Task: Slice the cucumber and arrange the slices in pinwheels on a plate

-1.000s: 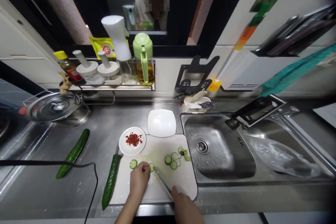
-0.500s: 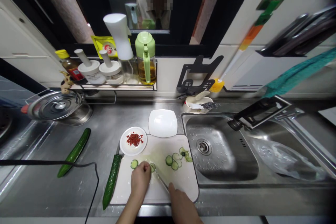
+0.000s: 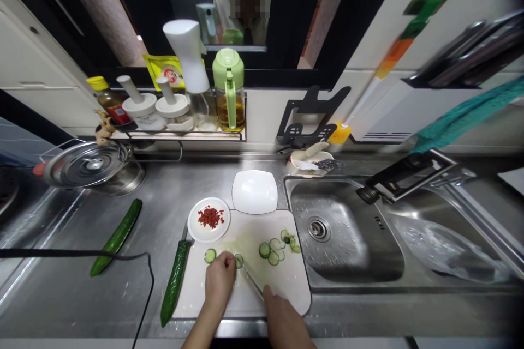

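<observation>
My left hand (image 3: 219, 281) rests over the white cutting board (image 3: 282, 294), its fingers pinched together. Whatever they hold is hidden. Right beside the fingertips is a cucumber slice (image 3: 238, 260), with the tip of a thin knife (image 3: 252, 282) against it. My right hand (image 3: 282, 313) is closed round the knife's handle end at the board's lower part. Another cucumber slice (image 3: 210, 255) lies left of my left hand. Several thin cucumber slices (image 3: 273, 258) sit at the board's right side. One whole cucumber (image 3: 174, 286) lies along the board's left edge.
A plate of red dried berries (image 3: 203, 233) and a white dish (image 3: 254, 192) stand behind the board. To the right is the sink (image 3: 344, 229). Left are another cucumber (image 3: 117, 240), a black cable (image 3: 149, 272) and a lidded pot (image 3: 118, 180). A rack holds bottles and jars.
</observation>
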The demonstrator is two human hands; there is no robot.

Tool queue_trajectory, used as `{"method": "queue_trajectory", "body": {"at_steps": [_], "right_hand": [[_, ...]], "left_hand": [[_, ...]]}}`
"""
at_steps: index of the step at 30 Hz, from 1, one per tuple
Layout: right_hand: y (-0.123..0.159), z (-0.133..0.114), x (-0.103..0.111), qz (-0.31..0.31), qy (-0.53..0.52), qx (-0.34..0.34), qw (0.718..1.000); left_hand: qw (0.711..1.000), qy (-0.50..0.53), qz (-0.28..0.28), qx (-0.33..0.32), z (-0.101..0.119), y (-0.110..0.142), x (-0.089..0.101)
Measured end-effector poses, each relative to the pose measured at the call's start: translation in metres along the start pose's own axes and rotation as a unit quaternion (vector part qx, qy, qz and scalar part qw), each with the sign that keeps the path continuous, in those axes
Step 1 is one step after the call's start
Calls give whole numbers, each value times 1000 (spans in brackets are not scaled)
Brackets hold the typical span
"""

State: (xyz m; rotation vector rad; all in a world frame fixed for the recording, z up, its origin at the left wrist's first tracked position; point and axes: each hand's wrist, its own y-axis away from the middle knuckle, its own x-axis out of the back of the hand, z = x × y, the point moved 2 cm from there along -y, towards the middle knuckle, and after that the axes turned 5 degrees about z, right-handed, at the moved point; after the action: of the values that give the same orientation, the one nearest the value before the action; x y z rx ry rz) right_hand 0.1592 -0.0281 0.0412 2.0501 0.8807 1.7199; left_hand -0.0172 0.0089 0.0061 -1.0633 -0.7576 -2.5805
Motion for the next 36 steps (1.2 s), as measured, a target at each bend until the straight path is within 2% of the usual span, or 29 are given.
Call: {"method": "queue_trajectory", "body": {"at_steps": [11, 18, 23, 28, 32, 36], "right_hand": [[0, -6, 1, -14, -13, 2, 1000], [3, -12, 12, -34, -23, 14, 999], [14, -4, 16, -80, -24, -32, 996], [20, 6, 10, -99, -41, -52, 993], [18, 8, 6, -109, -34, -65, 991], [19, 7, 10, -107, -32, -47, 993]], "left_hand": [[1000, -9, 2, 0, -4, -2, -2], [1000, -20, -1, -2, -3, -3, -3], [1000, -10, 1, -7, -3, -2, -2], [999, 8, 5, -40, -3, 0, -1], [996, 31, 10, -79, -8, 3, 3], [995, 54, 40, -70, -22, 2, 17]]}}
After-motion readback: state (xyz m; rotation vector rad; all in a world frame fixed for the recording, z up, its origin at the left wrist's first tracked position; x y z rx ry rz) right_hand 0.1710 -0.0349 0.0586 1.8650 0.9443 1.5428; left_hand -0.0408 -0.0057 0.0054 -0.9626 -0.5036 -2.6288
